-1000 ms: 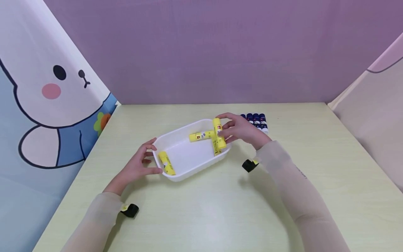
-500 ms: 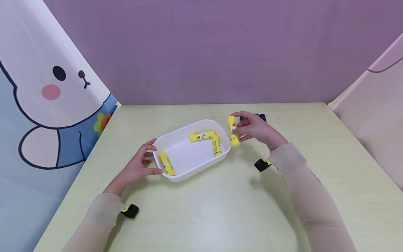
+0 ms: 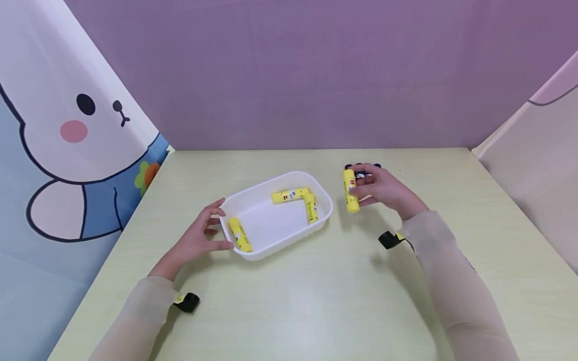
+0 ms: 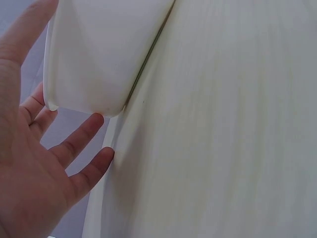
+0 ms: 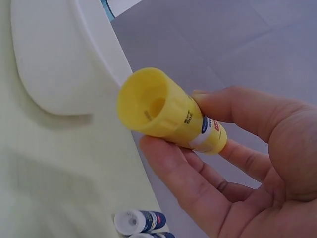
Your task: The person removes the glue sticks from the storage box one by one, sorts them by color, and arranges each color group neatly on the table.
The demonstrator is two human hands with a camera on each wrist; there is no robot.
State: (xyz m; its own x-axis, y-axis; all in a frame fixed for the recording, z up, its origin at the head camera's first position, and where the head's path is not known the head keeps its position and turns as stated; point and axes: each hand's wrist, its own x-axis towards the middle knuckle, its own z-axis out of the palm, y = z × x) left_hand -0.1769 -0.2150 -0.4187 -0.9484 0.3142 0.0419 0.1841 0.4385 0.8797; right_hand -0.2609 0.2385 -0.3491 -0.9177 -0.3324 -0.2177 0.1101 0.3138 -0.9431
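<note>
My left hand (image 3: 198, 238) holds the left end of a white plastic tray (image 3: 271, 250), fingers spread along its outside and thumb at the near corner. Inside the tray lie three yellow glue sticks: one near the left end (image 3: 240, 234), one along the far side (image 3: 290, 195) and one at the right end (image 3: 311, 208). To the right of the tray, my right hand (image 3: 384, 190) pinches another yellow glue stick (image 5: 171, 114) between thumb and fingers, raised over the table. Its hollow yellow end faces the right wrist camera.
Behind the right hand, dark blue glue sticks (image 5: 136, 221) lie side by side on the table, mostly hidden in the head view. The pale wooden table (image 3: 307, 301) meets a purple backdrop (image 3: 316, 75) at its far edge.
My right hand has carried the yellow glue stick from above the tray's right end rightward, past the rim and in front of the dark blue sticks. My left hand and the tray stay put.
</note>
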